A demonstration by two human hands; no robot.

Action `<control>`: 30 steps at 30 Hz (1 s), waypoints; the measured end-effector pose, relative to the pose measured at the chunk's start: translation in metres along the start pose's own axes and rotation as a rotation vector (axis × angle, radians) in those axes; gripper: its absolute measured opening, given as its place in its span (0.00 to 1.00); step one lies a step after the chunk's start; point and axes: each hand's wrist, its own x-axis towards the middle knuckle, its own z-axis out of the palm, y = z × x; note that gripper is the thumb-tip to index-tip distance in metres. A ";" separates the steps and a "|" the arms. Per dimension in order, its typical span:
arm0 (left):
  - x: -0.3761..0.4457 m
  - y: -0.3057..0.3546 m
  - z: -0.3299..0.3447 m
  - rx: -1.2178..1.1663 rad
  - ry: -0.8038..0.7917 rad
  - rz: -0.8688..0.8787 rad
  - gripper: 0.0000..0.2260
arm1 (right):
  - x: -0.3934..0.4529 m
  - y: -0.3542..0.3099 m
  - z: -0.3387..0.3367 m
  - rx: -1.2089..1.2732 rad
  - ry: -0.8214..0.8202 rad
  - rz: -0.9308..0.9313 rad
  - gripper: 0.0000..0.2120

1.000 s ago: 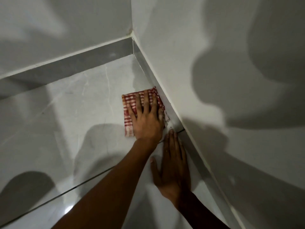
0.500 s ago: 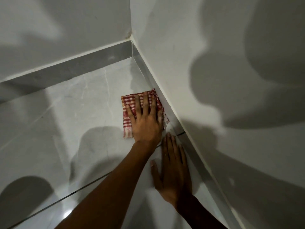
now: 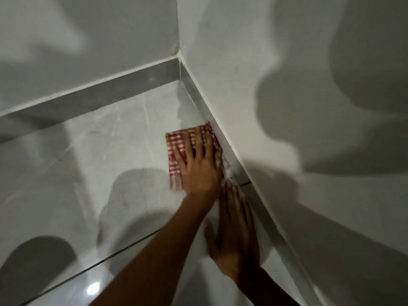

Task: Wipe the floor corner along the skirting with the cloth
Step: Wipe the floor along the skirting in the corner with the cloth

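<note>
Red-and-white checked cloth lies flat on the pale glossy floor, folded to a rough rectangle. Long axis runs toward the room corner and back toward the person, roughly parallel to the right-hand skirting. Its far right edge touches that skirting; the cloth sits partway along it, short of the corner where this skirting meets the far skirting.

Left hand: palm down on the cloth, fingers spread and extended toward the corner, pressing flat, not curled around the fabric. It hides the cloth's near right part.

Right hand: flat on bare floor just behind the left hand, fingers straight, holding nothing, little-finger side beside the skirting.

Light dim; heavy shadows on both walls. A dark grout line crosses the floor under the left forearm.
</note>
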 end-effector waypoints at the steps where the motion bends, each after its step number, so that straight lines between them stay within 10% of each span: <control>1: -0.013 0.003 0.002 -0.009 -0.010 0.009 0.28 | 0.000 0.000 0.001 0.000 -0.012 0.008 0.40; 30: 0.058 -0.016 -0.012 -0.004 -0.056 -0.025 0.31 | 0.001 0.000 0.001 -0.019 -0.010 -0.020 0.38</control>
